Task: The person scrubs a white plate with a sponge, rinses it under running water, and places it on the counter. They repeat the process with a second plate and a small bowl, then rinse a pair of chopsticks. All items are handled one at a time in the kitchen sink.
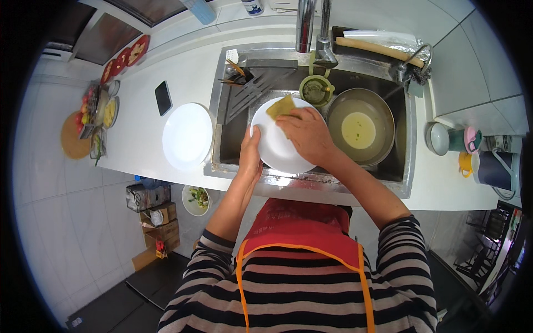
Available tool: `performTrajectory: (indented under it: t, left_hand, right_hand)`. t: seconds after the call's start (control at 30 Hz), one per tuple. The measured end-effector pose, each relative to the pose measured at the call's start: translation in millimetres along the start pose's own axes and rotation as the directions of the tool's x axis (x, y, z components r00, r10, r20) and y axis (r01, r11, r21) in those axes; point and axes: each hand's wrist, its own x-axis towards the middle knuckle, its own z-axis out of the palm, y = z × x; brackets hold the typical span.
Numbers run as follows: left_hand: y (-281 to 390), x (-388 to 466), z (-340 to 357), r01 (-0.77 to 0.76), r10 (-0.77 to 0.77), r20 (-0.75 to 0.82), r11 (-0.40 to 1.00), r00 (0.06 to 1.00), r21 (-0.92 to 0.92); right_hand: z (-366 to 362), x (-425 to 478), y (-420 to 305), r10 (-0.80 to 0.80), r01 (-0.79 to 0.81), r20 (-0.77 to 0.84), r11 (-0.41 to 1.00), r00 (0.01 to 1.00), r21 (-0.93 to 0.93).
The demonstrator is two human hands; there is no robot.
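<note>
A white plate [272, 145] is held over the left half of the stainless steel sink [233, 145]. My left hand [250, 152] grips its left rim, thumb on the upper face and the other fingers hidden beneath. With my right hand [308, 133] I press a yellowish-green cloth or scouring pad [281, 107] against the plate's upper part. Just beyond the plate, a green strainer [315, 90] hangs at the drain side. To the right, a large metal basin [383, 145] of cloudy water stands in the sink, with a pale round dish [358, 130] visible in it.
Another white plate [187, 136] and a phone [163, 98] lie on the left counter [137, 145]. The faucet [325, 52] rises behind the sink. Chopsticks [235, 67] stand at its back left corner. A bowl [437, 138], a yellow mug [467, 163] and a dark pitcher [494, 170] are at right.
</note>
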Motion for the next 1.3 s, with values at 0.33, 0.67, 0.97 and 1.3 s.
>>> performTrajectory:
  t: [0.33,0.67,0.97,1.3]
  left_hand:
    - [-0.5,10.9,-1.3,-0.135,0.127,-0.104,0.988,0.986,-0.069]
    - [2.2,3.0,9.0,-0.122,0.121,-0.042,0.992,0.992,-0.041]
    - [-1.5,3.2,10.8,-0.085,0.083,-0.034,0.995,0.996,-0.045]
    - [4.0,-2.3,12.8,-0.054,0.051,-0.037,0.996,0.998,-0.077]
  right_hand:
    - [-6.4,-42.0,-55.5,0.071,-0.073,0.020,0.966,0.997,0.248]
    - [-25.2,-23.3,-31.5,0.296,-0.291,0.117,0.955,0.948,-0.059]
    - [-20.4,2.3,-23.4,0.239,-0.243,-0.158,0.970,0.958,-0.009]
    - [-17.2,3.8,-36.3,0.182,-0.189,-0.092,0.979,0.979,-0.071]
